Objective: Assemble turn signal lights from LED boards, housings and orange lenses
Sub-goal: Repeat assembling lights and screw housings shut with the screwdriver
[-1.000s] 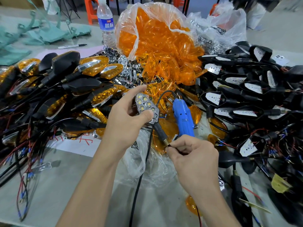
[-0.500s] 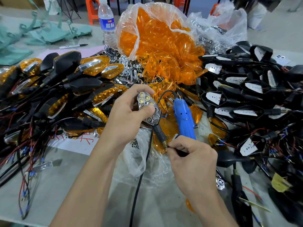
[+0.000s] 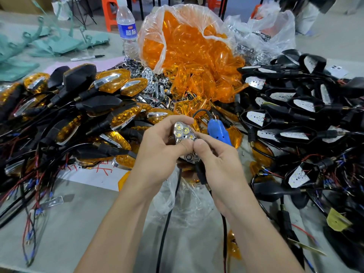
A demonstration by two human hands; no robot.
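Left hand (image 3: 161, 148) and right hand (image 3: 218, 164) meet at centre, both gripping one LED reflector unit (image 3: 184, 134). The left fingers curl over its upper edge. The two thumbs press side by side on its chrome face. Four lamps at the upper end are lit. A black stalk (image 3: 201, 174) hangs from the unit beneath the right hand. A blue handheld tool (image 3: 217, 133) with a black cord lies just beyond the right hand on loose orange lenses (image 3: 199, 91). More lenses spill from a clear plastic bag (image 3: 189, 42) behind. Assembled turn signals (image 3: 118, 83) are heaped on the left of the desk (image 3: 78, 213). Black housings (image 3: 258, 119) fitted with white LED boards are heaped on the right. Loose chrome reflectors (image 3: 149, 83) lie between the heaps. A water bottle (image 3: 127, 30) stands at the far edge.
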